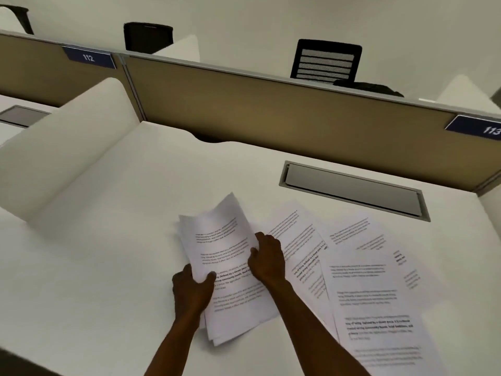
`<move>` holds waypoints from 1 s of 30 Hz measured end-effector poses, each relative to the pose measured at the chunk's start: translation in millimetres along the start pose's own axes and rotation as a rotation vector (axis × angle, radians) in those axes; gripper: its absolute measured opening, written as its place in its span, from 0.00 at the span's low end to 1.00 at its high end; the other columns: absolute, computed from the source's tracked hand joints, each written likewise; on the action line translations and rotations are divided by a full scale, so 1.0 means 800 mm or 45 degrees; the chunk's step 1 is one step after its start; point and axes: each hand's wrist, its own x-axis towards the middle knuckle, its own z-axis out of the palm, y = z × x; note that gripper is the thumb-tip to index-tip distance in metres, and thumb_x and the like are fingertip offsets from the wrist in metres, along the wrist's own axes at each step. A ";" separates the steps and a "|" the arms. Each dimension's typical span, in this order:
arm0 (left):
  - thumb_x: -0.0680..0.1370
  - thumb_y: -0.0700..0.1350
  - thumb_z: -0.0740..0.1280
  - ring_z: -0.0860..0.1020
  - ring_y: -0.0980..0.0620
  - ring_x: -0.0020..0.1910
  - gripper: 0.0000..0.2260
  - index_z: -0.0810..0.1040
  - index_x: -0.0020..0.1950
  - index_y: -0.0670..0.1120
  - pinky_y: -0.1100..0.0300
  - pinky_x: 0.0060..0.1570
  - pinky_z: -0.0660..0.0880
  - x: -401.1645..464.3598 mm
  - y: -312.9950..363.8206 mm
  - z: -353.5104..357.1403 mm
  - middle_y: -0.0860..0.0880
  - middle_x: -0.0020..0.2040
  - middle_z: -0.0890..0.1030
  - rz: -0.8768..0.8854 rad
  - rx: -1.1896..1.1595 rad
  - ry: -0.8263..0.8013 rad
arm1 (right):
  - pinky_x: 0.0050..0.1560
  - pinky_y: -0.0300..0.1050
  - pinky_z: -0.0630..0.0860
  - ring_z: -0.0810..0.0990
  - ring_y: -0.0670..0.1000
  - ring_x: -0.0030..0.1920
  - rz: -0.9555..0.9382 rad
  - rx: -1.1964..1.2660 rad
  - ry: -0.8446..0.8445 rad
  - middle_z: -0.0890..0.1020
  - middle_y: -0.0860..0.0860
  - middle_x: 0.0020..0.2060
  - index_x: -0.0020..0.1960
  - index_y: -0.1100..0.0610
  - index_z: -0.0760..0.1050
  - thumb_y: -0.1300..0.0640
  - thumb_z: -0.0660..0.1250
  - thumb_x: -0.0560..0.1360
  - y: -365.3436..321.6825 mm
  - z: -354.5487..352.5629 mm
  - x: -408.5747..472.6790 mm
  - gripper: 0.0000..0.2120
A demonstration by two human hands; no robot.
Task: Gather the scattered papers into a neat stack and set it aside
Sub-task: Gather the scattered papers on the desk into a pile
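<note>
A bundle of printed sheets (219, 240) is lifted off the white desk (95, 253), its far end curling upward. My left hand (193, 287) grips the bundle's near left corner, thumb on top. My right hand (267, 257) holds the bundle's right edge. Under the bundle lies a rough pile of papers (238, 308) with uneven edges. Several loose sheets (374, 294) are spread overlapping across the desk to the right, reaching the near edge.
A grey cable flap (352, 191) is set into the desk behind the loose sheets. A white side divider (70, 147) stands at the left and a tan partition (271, 112) with number tags runs along the back. Black chairs (326, 61) stand beyond it.
</note>
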 end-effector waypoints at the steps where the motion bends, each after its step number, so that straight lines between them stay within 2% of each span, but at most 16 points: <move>1: 0.68 0.56 0.73 0.76 0.41 0.60 0.27 0.76 0.63 0.48 0.43 0.60 0.77 -0.002 0.001 0.005 0.43 0.62 0.77 0.019 0.076 0.035 | 0.63 0.50 0.71 0.71 0.57 0.65 -0.002 -0.062 0.070 0.75 0.57 0.64 0.68 0.58 0.70 0.58 0.62 0.76 0.003 0.006 -0.004 0.20; 4: 0.68 0.55 0.75 0.77 0.41 0.58 0.26 0.75 0.62 0.48 0.46 0.55 0.79 -0.006 0.008 0.013 0.43 0.61 0.76 0.039 0.050 0.050 | 0.68 0.53 0.67 0.66 0.59 0.69 0.029 -0.173 0.083 0.69 0.59 0.70 0.71 0.58 0.66 0.58 0.62 0.76 0.009 0.015 -0.008 0.23; 7: 0.72 0.47 0.75 0.80 0.44 0.51 0.22 0.75 0.63 0.45 0.53 0.47 0.79 -0.008 0.017 0.014 0.42 0.60 0.79 0.020 -0.134 0.026 | 0.68 0.53 0.67 0.66 0.59 0.69 0.018 -0.224 0.067 0.69 0.58 0.70 0.71 0.57 0.64 0.55 0.63 0.76 0.013 0.019 -0.007 0.24; 12: 0.74 0.41 0.74 0.79 0.40 0.57 0.29 0.68 0.73 0.46 0.43 0.59 0.77 0.006 0.027 0.005 0.43 0.63 0.78 -0.214 -0.585 0.016 | 0.68 0.53 0.65 0.64 0.58 0.70 0.026 -0.226 0.072 0.68 0.57 0.70 0.71 0.57 0.63 0.54 0.64 0.76 0.018 0.016 -0.001 0.26; 14: 0.73 0.41 0.74 0.80 0.39 0.56 0.28 0.70 0.72 0.44 0.45 0.55 0.79 0.017 0.032 -0.002 0.42 0.63 0.79 -0.301 -0.655 -0.049 | 0.68 0.53 0.64 0.63 0.58 0.70 0.045 -0.214 0.060 0.66 0.57 0.71 0.72 0.57 0.62 0.53 0.65 0.75 0.019 0.013 0.000 0.28; 16: 0.74 0.40 0.74 0.82 0.39 0.51 0.23 0.74 0.68 0.43 0.49 0.46 0.80 0.019 0.038 -0.006 0.39 0.59 0.82 -0.326 -0.673 -0.141 | 0.67 0.54 0.64 0.64 0.58 0.69 0.066 -0.191 0.038 0.66 0.57 0.70 0.73 0.56 0.60 0.54 0.66 0.74 0.018 0.008 0.002 0.30; 18: 0.75 0.39 0.72 0.81 0.41 0.47 0.20 0.76 0.66 0.43 0.52 0.42 0.79 0.016 0.041 -0.005 0.39 0.58 0.82 -0.292 -0.643 -0.169 | 0.65 0.54 0.65 0.65 0.59 0.67 0.116 -0.134 0.018 0.67 0.57 0.69 0.73 0.56 0.60 0.55 0.67 0.72 0.018 0.002 0.007 0.32; 23: 0.77 0.36 0.70 0.81 0.44 0.48 0.20 0.74 0.68 0.43 0.52 0.47 0.78 0.013 0.037 0.001 0.40 0.60 0.81 -0.117 -0.454 -0.199 | 0.65 0.53 0.66 0.67 0.59 0.66 0.222 0.055 0.014 0.70 0.58 0.66 0.73 0.57 0.61 0.58 0.69 0.70 0.021 -0.014 0.021 0.33; 26: 0.77 0.37 0.70 0.82 0.44 0.46 0.22 0.71 0.70 0.46 0.48 0.50 0.80 0.011 0.037 0.006 0.40 0.59 0.81 0.012 -0.331 -0.177 | 0.66 0.53 0.71 0.72 0.58 0.65 0.275 0.179 0.028 0.75 0.57 0.63 0.71 0.57 0.65 0.58 0.71 0.67 0.025 -0.016 0.027 0.34; 30: 0.77 0.39 0.70 0.83 0.41 0.49 0.25 0.67 0.71 0.50 0.43 0.51 0.81 0.010 0.042 0.010 0.40 0.58 0.81 0.043 -0.312 -0.225 | 0.55 0.50 0.80 0.81 0.54 0.54 0.260 0.335 0.072 0.83 0.54 0.54 0.62 0.57 0.76 0.60 0.70 0.65 0.032 -0.013 0.027 0.24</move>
